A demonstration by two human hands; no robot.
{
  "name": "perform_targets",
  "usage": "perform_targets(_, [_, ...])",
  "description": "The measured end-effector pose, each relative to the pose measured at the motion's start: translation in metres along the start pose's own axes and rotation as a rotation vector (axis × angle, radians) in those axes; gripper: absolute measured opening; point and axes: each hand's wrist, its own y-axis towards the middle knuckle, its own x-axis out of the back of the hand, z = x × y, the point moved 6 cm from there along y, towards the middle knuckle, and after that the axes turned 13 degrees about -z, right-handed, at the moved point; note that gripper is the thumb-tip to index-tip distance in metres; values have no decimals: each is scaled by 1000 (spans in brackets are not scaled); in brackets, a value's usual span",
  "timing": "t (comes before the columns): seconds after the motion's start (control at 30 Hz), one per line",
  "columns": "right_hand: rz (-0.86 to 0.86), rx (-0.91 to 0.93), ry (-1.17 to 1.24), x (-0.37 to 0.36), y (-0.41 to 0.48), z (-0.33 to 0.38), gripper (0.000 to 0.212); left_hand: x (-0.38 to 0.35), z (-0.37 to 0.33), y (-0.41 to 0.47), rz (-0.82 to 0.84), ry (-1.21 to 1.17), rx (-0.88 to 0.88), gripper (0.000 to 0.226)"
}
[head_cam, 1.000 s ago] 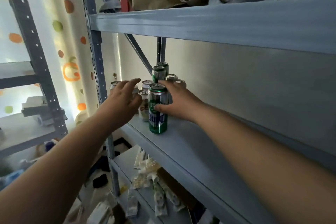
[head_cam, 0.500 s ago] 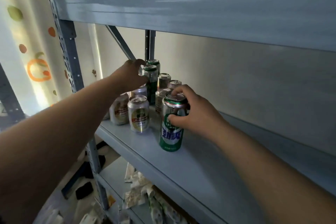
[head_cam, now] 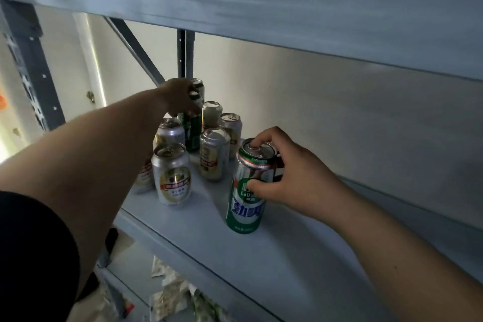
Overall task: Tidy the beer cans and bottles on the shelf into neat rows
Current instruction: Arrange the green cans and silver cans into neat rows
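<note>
On the shelf, cans huddle at its left end. The right grip clamps a green can near the front edge, likely to align it; the left grip clasps a rear can.

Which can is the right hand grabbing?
The tall green can at the front, standing apart from the bunch; the right hand grips it. The short cans are silver, and the other green cans stand at the back, under the left hand.
</note>
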Motion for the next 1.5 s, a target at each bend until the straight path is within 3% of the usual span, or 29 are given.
perform_targets(0.23, [-39,-8,-29,3,-3,3,50,66,-12,-27,-413,-123,-89,61])
perform_targets(0.47, [-43,-31,-59,24,-16,-1,50,116,-37,-84,-580,-134,-185,49])
perform_targets(0.63, [-34,-84,-102,62,-36,-21,54,107,-109,-141,-415,-40,-355,39])
perform_targets(0.83, [-46,-202,-206,126,-70,-67,58,24,-201,-200,-23,-271,-388,69])
perform_targets(0.93, [-72,-258,-247,163,-93,-91,58,-27,-239,-216,136,-362,-392,73])
perform_targets(1.2, [-100,-385,-395,254,-147,-149,58,-122,-336,-251,225,-384,-491,54])
perform_targets(1.37, [-100,-417,-485,288,-165,-173,57,-157,-379,-263,306,-418,-478,64])
perform_targets(1.5, [-121,-392,-553,306,-173,-186,56,-174,-394,-273,434,-473,-528,85])
